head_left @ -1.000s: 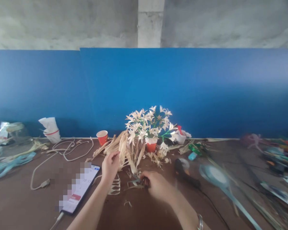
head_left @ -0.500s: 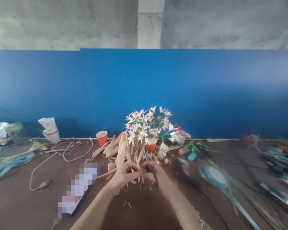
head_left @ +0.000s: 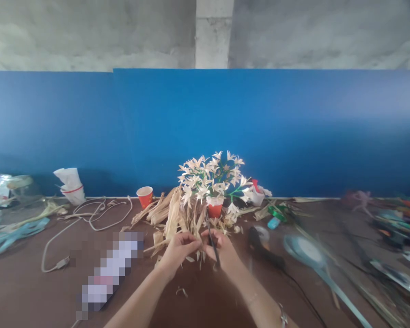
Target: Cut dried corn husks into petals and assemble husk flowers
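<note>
My left hand [head_left: 183, 246] is closed in a pinch, its fingertips meeting those of my right hand. Whatever lies between the left fingers is too small to make out. A long, thin, dark tool [head_left: 212, 238] slants through my right hand [head_left: 219, 247], which is closed around it; its tip points away from me. Just beyond the hands lies a pile of dried, straw-coloured husks [head_left: 172, 214], with thin strips hanging by the fingers. Behind them, white star-shaped flowers [head_left: 205, 171] on green stems stand over a red and white cup [head_left: 215, 208].
An orange paper cup [head_left: 145, 197] and a white cable [head_left: 94, 218] lie to the left, with a blurred flat object [head_left: 111, 271] nearer me. On the right are a black corded tool [head_left: 264, 248], a pale blue ribbon roll [head_left: 307, 250] and a green tape roll [head_left: 276, 212].
My left fingertips have come in against the right ones, closing the small gap between the hands. The dark tool has turned slightly in my right hand. Everything on the table stays put.
</note>
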Action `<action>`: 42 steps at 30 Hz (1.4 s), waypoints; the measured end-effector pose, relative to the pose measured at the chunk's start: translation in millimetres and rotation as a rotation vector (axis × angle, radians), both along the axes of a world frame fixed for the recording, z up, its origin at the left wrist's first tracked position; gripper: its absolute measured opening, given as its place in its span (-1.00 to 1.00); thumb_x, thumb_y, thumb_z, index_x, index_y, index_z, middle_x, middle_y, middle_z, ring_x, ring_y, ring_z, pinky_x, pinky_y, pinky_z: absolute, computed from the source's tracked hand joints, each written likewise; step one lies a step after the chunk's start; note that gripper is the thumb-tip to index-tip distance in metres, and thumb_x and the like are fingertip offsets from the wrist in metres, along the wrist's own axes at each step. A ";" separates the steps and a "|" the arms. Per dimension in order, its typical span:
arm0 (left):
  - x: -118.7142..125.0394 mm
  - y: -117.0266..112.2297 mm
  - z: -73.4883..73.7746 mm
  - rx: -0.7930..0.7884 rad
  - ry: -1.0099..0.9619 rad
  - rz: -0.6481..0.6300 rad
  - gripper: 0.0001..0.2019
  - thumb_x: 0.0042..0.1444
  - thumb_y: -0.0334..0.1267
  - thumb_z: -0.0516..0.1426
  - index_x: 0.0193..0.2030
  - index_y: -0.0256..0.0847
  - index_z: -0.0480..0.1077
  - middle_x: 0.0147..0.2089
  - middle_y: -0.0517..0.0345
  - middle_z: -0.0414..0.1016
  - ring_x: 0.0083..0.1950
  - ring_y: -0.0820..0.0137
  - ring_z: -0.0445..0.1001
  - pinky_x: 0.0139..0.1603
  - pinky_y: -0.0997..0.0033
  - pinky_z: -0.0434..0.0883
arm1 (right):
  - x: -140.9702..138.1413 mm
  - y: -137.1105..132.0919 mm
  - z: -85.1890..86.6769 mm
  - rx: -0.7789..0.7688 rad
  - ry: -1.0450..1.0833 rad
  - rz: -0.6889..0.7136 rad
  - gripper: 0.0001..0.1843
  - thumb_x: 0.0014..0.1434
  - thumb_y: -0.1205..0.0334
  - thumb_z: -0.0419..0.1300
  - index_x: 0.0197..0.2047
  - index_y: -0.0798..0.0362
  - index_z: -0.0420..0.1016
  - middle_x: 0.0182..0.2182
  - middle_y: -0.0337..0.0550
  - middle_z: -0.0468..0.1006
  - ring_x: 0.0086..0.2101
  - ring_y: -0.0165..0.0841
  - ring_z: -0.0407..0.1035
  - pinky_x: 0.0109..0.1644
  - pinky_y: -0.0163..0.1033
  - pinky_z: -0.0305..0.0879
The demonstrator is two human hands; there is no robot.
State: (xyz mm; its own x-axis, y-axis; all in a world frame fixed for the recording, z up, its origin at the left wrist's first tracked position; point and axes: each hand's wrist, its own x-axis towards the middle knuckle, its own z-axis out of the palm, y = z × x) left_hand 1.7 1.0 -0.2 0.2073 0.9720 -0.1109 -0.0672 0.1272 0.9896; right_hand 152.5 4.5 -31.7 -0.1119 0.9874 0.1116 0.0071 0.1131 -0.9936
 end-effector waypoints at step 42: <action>-6.7 9.5 -5.7 0.048 -0.205 0.212 -0.71 -0.17 -0.08 0.24 -0.57 -0.26 0.30 -0.63 0.28 0.36 -0.61 0.53 0.31 -0.54 0.54 0.22 | -4.1 -18.5 13.8 -0.227 -0.105 0.335 -0.54 -0.08 -0.13 0.23 -0.34 0.13 0.40 -0.72 -0.33 0.40 -0.72 -0.50 0.25 -0.66 -0.44 0.02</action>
